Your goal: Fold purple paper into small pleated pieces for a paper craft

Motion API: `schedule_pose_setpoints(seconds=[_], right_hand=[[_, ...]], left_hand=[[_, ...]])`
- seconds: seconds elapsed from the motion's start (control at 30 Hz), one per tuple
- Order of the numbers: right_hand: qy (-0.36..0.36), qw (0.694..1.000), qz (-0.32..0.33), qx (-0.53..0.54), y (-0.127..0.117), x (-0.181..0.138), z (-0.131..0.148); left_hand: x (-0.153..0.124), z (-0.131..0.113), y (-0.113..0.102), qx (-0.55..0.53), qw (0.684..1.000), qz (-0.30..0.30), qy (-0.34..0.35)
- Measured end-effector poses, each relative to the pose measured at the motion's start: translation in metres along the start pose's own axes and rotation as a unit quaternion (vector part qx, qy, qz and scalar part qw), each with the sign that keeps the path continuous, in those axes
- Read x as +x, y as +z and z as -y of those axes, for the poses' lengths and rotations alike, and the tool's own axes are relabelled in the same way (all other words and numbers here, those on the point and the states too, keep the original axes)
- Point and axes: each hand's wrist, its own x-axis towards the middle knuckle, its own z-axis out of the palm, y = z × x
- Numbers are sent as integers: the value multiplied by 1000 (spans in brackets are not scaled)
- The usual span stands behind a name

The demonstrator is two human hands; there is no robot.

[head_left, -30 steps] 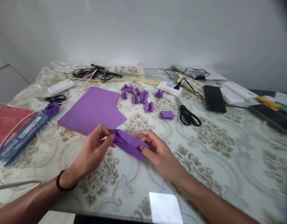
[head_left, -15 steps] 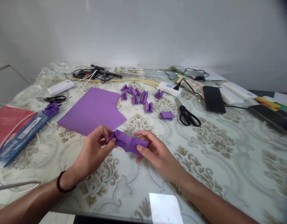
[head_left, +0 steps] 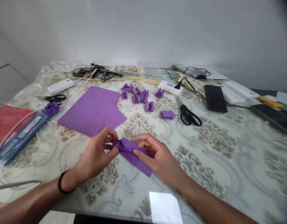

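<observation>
A folded strip of purple paper (head_left: 134,155) is held just above the table near its front edge. My left hand (head_left: 99,154) pinches its left end with thumb and fingers closed. My right hand (head_left: 155,155) grips the middle and right part, thumb on top, fingers curled beneath. Behind the hands lie large purple paper sheets (head_left: 93,109). Several small folded purple pieces (head_left: 140,96) are scattered further back, and one more folded piece (head_left: 167,114) rests beside the black scissors (head_left: 190,115).
On the left are a red packet (head_left: 6,119), a blue box (head_left: 22,133), a purple paper flower (head_left: 50,108), a second pair of scissors (head_left: 53,98) and white cables. A power strip (head_left: 169,88), a black phone (head_left: 215,98) and tangled wires lie at the back.
Both hands have come closer together on the purple strip. The right hand slid toward the left end and pressed the fold, and the strip's right end now points down toward the table's front.
</observation>
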Motion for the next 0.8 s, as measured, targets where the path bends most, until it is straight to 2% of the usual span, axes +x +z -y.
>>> schedule_pose_setpoints(seconds=[0.23, 0.4, 0.57, 0.7, 0.8], right_hand=[[-11, 1000, -7, -9, -1, -1, 1], [-29, 999, -22, -36, -2, -1, 2], [-31, 998, -39, -41, -3, 0, 3], [-33, 998, -43, -42, -3, -1, 2], [-34, 997, -50, -41, -4, -1, 2]], left_hand=[[0, -1, -5, -11, 999, 17, -48], [1, -5, -7, 51, 998, 17, -26], [3, -6, -7, 40, 999, 23, -30], [3, -4, -6, 18, 1000, -2, -9], [3, 0, -5, -8, 1000, -5, -21]])
